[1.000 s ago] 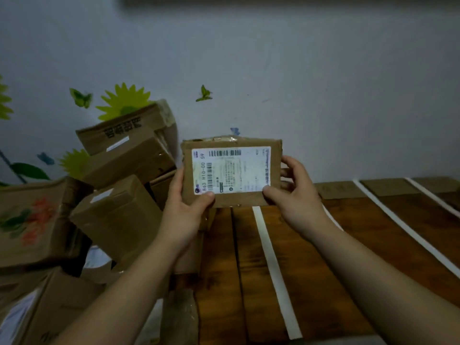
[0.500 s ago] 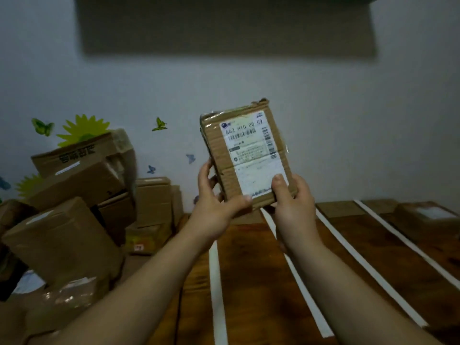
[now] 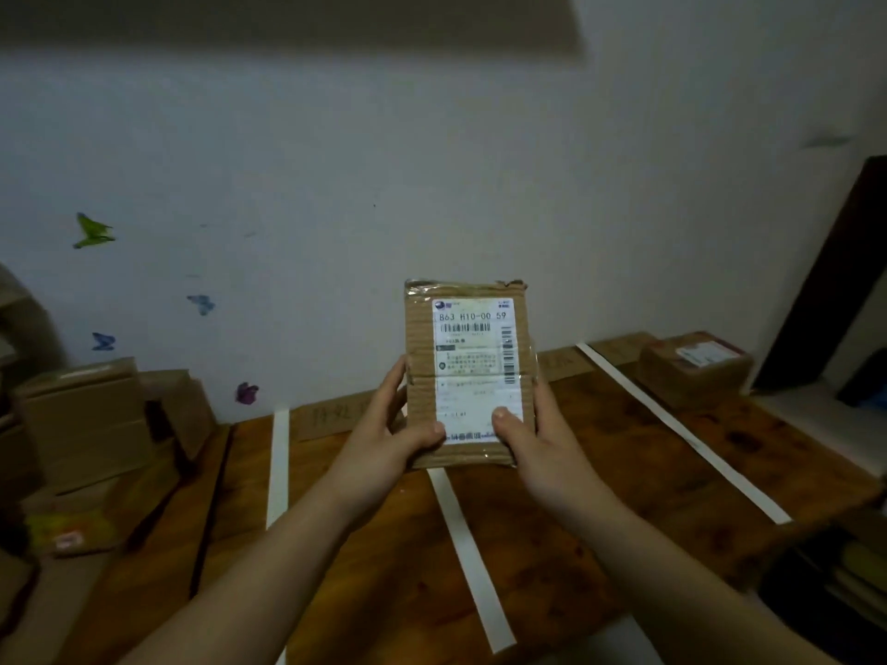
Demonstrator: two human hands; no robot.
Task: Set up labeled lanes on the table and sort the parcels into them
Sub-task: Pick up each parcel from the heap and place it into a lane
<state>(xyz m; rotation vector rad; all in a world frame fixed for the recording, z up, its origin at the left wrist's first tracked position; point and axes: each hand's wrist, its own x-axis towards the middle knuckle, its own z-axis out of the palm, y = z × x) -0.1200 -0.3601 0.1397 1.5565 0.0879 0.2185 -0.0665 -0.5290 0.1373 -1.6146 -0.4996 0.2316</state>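
flat cardboard parcel (image 3: 468,371) held upright over the tabletop (image 3: 600,496), left hand (image 3: 384,439) and right hand (image 3: 533,439) both gripping its lower edges, label facing us

Corrugated cardboard parcel (image 3: 468,376) with glossy tape and paper label (image 3: 475,371); dark stained wooden table (image 3: 600,520), matt white strips (image 3: 468,554).

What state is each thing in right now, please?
Held parcel, upright, label facing the camera, off the table.
Left hand, grips the parcel's left edge.
Right hand, grips its right edge, thumb on the label.
Tape strips, lying flat on the table.
Far parcel, resting in the rightmost lane, label up.
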